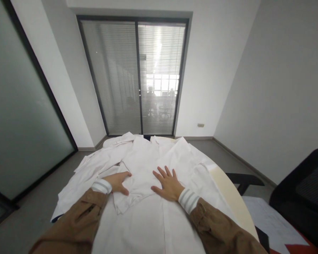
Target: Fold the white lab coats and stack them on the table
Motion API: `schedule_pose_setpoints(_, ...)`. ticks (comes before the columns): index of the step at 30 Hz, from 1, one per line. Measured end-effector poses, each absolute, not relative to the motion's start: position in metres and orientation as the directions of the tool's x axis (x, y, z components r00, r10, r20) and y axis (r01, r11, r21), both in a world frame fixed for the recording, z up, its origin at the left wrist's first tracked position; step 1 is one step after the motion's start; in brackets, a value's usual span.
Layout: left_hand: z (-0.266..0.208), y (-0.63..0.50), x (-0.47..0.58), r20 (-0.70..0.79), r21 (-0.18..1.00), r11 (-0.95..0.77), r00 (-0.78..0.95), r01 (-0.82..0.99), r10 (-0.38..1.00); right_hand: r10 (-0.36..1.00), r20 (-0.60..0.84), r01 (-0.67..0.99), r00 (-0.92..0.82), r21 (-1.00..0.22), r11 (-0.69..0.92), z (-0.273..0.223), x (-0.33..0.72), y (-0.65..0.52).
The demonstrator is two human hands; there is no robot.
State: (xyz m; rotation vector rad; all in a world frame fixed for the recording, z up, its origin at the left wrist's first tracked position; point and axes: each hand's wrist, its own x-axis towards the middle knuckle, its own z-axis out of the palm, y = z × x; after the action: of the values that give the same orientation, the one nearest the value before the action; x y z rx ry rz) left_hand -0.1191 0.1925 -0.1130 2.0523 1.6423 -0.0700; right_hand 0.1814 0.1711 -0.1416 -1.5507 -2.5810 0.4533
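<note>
A white shirt (148,218) is spread over the table, its button strip running down the middle toward me. On its upper left part lies a folded-over piece of white cloth, perhaps a sleeve (124,203), with wrinkles along its lower edge. My left hand (119,183) rests at the left side of that piece, thumb and fingers apart. Flat on the shirt's middle, fingers spread, lies my right hand (168,184). More white cloth (95,165) lies rumpled at the left, hanging over the table's edge.
The pale table's (234,197) curved edge shows at the right. Beside it stands a black chair (304,187) with an armrest, with papers (272,218) and something red below. A glass door with blinds (140,77) is ahead, and a frosted panel (18,106) is at the left.
</note>
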Motion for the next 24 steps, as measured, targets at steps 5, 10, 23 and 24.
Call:
schedule_pose_setpoints(5, -0.098, 0.204, -0.134, -0.331, 0.290, -0.080, 0.178, 0.954, 0.927, 0.867, -0.033, 0.825, -0.497, -0.328, 0.460, -0.141, 0.187, 0.171)
schedule_pose_setpoints(10, -0.088, 0.214, -0.116, 0.107, 0.164, 0.051, -0.069, 0.985, 0.992, 0.840, -0.017, 0.792, -0.542, -0.344, 0.504, -0.139, 0.190, 0.170)
schedule_pose_setpoints(23, -0.115, 0.241, -0.113, 0.078, 0.320, 0.178, -0.214, 0.931, 0.974, 0.838, 0.019, 0.778, -0.546, -0.360, 0.515, -0.143, 0.193, 0.171)
schedule_pose_setpoints(24, -0.114, 0.242, -0.113, 0.080, 0.330, 0.166, -0.203, 0.929, 0.976, 0.836, 0.020, 0.776, -0.548, -0.361, 0.517, -0.144, 0.193, 0.171)
